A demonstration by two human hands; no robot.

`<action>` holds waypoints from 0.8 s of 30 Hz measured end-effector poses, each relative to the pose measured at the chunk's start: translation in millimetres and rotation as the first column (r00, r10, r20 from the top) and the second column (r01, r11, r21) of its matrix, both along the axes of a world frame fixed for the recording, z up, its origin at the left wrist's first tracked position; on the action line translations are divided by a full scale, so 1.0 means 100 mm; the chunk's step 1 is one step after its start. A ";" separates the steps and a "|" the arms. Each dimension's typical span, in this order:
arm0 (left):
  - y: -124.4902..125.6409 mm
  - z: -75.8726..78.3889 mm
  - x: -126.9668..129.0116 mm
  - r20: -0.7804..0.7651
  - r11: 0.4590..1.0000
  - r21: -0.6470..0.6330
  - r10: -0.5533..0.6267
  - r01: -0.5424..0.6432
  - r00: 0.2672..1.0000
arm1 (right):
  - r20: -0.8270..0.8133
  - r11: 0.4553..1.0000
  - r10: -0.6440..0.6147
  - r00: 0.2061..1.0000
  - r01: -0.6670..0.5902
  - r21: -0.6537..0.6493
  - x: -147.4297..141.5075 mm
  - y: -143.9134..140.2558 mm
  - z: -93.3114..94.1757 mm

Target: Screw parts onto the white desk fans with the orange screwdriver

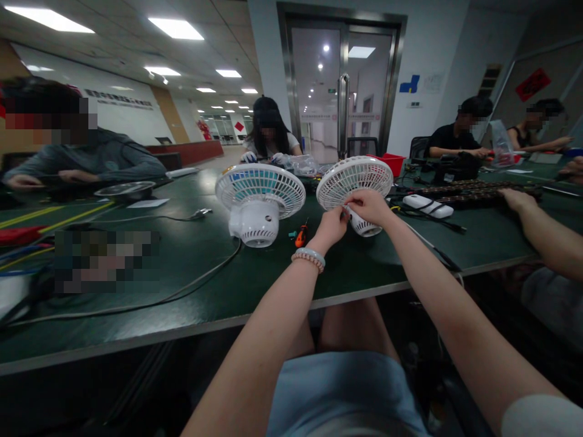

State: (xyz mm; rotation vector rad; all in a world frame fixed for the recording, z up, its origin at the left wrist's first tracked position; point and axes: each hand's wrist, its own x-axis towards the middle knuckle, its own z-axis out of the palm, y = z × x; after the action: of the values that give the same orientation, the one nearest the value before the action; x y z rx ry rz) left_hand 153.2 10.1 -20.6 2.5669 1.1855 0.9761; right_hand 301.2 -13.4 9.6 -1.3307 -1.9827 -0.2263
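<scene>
A white fan [355,179] lies with its cage tipped back and its motor housing [367,228] towards me. Beside that housing, my left hand [333,226] is closed, fingers curled. My right hand [368,206] reaches over from the right with its fingers pinched together, meeting the left fingertips. Whatever small part is between them is hidden. To the left rests a second white fan [259,191] with blue blades showing through its cage, its housing also facing me. Between the two fans lies an orange-and-black screwdriver [301,235], next to a small teal piece [292,234].
A grey cable [200,280] runs left across the green table [273,291]. On the right are a white power bank-like block [428,206] with a black cord and a red bin [392,162]. Several people sit around; one forearm [542,227] reaches in from the right.
</scene>
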 end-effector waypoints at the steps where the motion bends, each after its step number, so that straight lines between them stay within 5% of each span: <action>1: 0.00 0.00 0.00 0.005 1.000 -0.004 -0.002 0.002 1.000 | 0.001 1.000 -0.001 1.000 0.001 -0.003 0.00 0.00 0.00; 17: 0.04 -0.05 0.01 0.061 0.998 0.038 -0.059 0.057 0.996 | 0.038 1.000 -0.021 0.999 0.022 -0.021 -0.01 -0.01 0.01; 24: 0.04 -0.06 0.03 0.052 0.994 0.074 -0.081 0.077 0.995 | 0.318 0.993 -0.102 0.943 0.113 -0.016 -0.07 -0.12 0.04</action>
State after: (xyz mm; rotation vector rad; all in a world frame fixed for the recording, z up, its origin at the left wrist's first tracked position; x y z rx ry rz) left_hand 156.3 13.9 -27.0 2.6015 1.0454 1.0825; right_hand 294.6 -24.9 13.4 -1.5025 -2.1854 -0.4876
